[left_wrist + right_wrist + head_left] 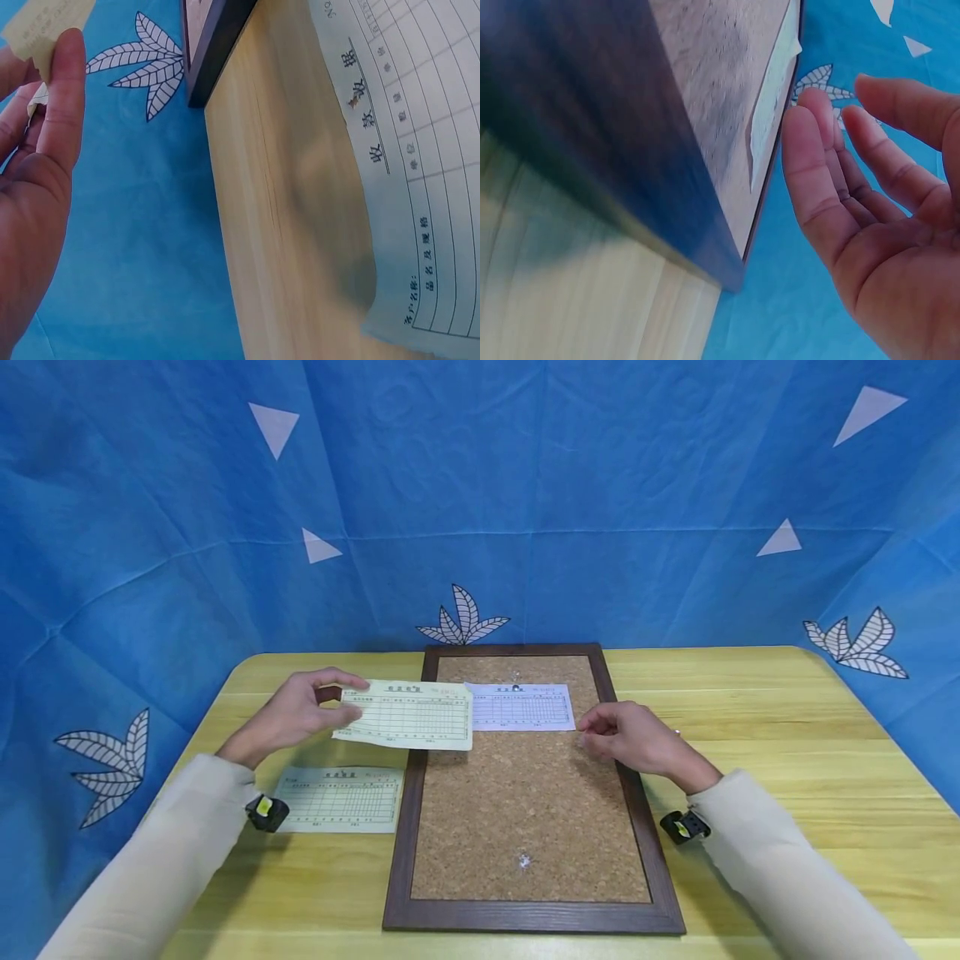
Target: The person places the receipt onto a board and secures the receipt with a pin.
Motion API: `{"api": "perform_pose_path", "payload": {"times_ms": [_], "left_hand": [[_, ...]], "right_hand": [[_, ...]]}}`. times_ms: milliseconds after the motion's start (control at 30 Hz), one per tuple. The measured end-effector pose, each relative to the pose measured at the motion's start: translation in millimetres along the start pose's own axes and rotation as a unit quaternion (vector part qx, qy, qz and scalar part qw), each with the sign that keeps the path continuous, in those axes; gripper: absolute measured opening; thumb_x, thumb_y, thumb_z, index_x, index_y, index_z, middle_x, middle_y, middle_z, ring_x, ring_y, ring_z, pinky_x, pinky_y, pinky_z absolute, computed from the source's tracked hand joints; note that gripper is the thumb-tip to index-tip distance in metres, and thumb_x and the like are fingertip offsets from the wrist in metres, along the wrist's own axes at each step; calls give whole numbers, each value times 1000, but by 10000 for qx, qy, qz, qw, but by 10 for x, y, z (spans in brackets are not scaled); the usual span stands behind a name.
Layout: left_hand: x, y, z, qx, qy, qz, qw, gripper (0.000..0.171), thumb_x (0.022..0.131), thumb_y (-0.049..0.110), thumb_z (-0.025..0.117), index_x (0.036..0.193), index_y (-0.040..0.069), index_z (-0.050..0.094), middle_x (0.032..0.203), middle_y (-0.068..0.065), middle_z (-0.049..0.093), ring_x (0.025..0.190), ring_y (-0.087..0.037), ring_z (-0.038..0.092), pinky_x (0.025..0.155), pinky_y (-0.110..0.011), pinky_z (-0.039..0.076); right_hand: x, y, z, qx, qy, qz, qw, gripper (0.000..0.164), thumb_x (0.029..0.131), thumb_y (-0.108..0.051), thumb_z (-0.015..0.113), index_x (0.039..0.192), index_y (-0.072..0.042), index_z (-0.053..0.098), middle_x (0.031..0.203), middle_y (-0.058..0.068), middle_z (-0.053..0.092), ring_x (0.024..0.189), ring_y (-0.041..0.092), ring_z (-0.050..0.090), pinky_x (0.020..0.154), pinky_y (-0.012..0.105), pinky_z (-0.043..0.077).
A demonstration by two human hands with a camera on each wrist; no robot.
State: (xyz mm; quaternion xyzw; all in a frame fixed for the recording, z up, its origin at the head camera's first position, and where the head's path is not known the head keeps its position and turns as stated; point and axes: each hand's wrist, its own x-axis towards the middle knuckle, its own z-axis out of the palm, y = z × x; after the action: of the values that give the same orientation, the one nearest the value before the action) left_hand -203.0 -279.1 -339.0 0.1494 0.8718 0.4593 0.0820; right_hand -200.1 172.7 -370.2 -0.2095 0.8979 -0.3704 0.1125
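My left hand point(300, 714) pinches the left end of a pale yellow printed receipt slip point(412, 718), raised over the left side of a cork board point(525, 802). A whitish receipt slip point(521, 714) lies on the board's upper part, with a small dark pin-like spot point(515, 688) at its top edge. Beside that slip's right end is my right hand point(630, 739); in the right wrist view its fingers point(810, 169) are loosely bent, with nothing seen between them. A pale green receipt slip point(439, 195) rests on the table below my left hand.
The board's dark wooden frame point(532, 916) stands up from the wood-grain table point(780, 735). A small shiny piece point(524, 861) sits low on the cork, too small to identify. Behind the table hangs a blue cloth point(600, 468) with leaf and triangle prints.
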Motion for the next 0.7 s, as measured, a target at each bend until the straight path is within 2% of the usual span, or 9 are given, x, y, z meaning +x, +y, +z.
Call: {"api": "perform_pose_path", "payload": {"times_ms": [300, 700], "left_hand": [[20, 44, 42, 14, -44, -6, 10000, 35, 92, 10, 72, 125, 3, 65, 137, -15, 54, 103, -30, 61, 69, -30, 53], [63, 68, 115, 122, -39, 190, 9997, 34, 91, 8, 73, 124, 2, 66, 134, -16, 56, 107, -32, 60, 73, -29, 53]], "right_hand": [[93, -77, 87, -3, 11, 7, 10000, 12, 97, -9, 65, 103, 1, 69, 89, 6, 67, 71, 15, 55, 60, 31, 47], [170, -183, 164, 211, -1, -113, 9997, 12, 97, -7, 64, 102, 2, 69, 93, 9, 67, 71, 16, 54, 58, 28, 44]]}}
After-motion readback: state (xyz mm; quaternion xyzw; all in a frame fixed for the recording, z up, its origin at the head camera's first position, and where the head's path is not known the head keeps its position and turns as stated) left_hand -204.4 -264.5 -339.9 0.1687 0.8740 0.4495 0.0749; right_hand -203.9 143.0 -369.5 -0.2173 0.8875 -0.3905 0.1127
